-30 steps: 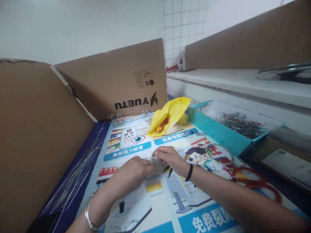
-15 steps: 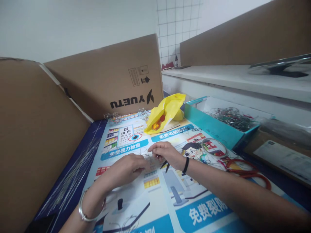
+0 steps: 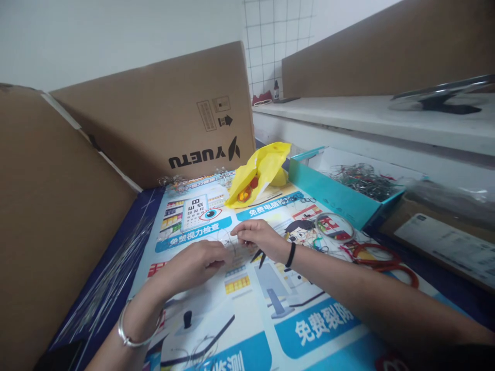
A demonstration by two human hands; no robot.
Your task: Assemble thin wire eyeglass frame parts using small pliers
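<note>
My left hand and my right hand meet over a printed poster on the table. Both pinch a thin wire piece between their fingertips, and the wire loops up between them. My right hand also holds a small dark-tipped tool that pokes out under its palm. A silver bangle sits on my left wrist, a black band on my right.
A yellow bag with red and orange bits lies behind the hands. A teal box of tangled wire parts stands at right. Red-handled pliers and a wire coil lie nearby. Cardboard panels wall the left and back. Thin wires lie at left.
The view has drifted up and right, so everything sits lower-left in the frame. The hands have drawn slightly apart, still pinching the wire.
</note>
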